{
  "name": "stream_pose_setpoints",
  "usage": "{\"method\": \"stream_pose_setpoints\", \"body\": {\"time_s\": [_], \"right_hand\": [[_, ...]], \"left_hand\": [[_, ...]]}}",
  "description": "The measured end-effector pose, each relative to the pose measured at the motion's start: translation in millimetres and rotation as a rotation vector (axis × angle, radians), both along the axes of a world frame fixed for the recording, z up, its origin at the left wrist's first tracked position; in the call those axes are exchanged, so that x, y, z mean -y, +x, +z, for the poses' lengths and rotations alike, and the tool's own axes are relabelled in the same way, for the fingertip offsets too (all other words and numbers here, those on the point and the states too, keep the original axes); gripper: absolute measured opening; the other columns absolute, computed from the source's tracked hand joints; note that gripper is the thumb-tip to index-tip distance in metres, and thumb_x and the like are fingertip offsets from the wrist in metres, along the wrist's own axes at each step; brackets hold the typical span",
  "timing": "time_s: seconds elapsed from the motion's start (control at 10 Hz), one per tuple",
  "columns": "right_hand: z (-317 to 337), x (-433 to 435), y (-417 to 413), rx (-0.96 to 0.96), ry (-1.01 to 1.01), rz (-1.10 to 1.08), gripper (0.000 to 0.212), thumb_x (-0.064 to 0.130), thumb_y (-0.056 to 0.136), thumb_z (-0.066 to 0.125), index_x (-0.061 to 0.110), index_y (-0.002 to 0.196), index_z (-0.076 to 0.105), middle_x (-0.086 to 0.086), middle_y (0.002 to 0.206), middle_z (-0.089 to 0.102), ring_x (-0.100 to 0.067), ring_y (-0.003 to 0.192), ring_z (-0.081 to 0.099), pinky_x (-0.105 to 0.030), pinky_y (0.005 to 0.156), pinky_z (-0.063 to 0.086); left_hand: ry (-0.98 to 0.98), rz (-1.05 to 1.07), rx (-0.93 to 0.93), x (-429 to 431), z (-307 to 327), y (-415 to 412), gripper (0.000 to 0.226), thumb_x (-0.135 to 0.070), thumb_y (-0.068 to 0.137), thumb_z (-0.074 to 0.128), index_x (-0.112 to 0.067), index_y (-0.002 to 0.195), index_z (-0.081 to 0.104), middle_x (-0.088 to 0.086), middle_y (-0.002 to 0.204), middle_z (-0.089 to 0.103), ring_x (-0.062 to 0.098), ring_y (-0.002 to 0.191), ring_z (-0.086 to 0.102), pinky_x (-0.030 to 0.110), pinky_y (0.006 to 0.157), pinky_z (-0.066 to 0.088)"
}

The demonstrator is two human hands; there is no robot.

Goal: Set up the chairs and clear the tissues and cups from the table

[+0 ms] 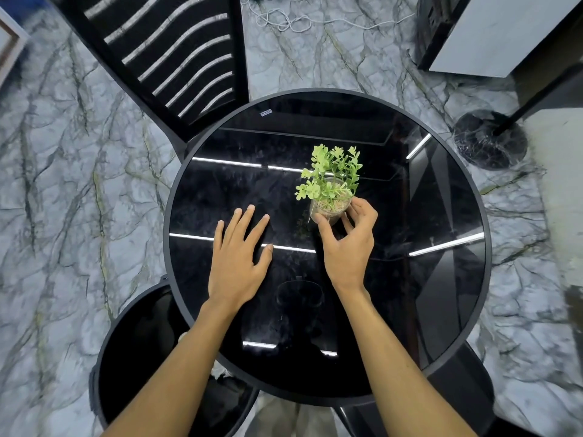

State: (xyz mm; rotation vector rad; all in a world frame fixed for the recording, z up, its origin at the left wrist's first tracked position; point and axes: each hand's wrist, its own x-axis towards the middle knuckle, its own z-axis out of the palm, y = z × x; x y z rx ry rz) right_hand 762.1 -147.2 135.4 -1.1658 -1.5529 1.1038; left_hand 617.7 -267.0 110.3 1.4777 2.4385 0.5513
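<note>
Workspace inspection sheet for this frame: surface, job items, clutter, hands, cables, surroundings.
Surface: round black glass table, glossy, reflecting strip lights.
Job's things: chair at the far-left rim; no tissues or cups seen on the table; white scrap in the bin, maybe tissue.
Clutter: plant pot near the centre.
Hands: left hand flat on the table; right hand grips the plant pot.
Cables: white cable loose on the floor beyond the table.
Surroundings: marble floor; lamp base at right.

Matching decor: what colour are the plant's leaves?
The plant has light yellow-green leaves, shown in the head view.
</note>
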Motion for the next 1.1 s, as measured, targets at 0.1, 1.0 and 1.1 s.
{"method": "stream_pose_setpoints", "body": {"time_s": [0.1, 1.0, 1.1], "right_hand": [[1.2, -0.3, 1.2, 0.009, -0.002, 0.003, 0.057, 0.017, 0.081, 0.079, 0.021, 0.125, 0.043, 0.023, 0.121, 0.05, 0.001, 0.118, 0.053, -0.026, 0.105, 0.045], [7.5, -0.7, 3.2, 0.029, -0.035, 0.001, 0.058, 0.015, 0.08, 0.08, 0.02, 0.123, 0.043, 0.02, 0.122, 0.051, 0.003, 0.117, 0.054, -0.032, 0.104, 0.047], [7.8, 5.8, 5.7, 0.011, -0.057, -0.007, 0.063, 0.016, 0.077, 0.081, 0.018, 0.126, 0.042, 0.012, 0.132, 0.05, -0.005, 0.126, 0.05, -0.036, 0.109, 0.043]], "left_hand": [[0.006, -0.001, 0.001, 0.6, -0.3, 0.6, 0.055, -0.045, 0.098, 0.037, -0.03, 0.15, 0.035, -0.004, 0.163, 0.021, 0.014, 0.153, 0.007, 0.044, 0.124, 0.002], [0.018, 0.003, -0.006, -0.7, 2.0, 1.5, 0.053, -0.044, 0.098, 0.04, -0.029, 0.149, 0.038, -0.005, 0.162, 0.023, 0.013, 0.152, 0.01, 0.042, 0.124, 0.001], [0.071, 0.014, 0.063, 1.2, 2.0, 0.2, 0.051, -0.042, 0.098, 0.042, -0.029, 0.147, 0.042, -0.006, 0.161, 0.025, 0.012, 0.152, 0.01, 0.041, 0.124, 0.001]]}}
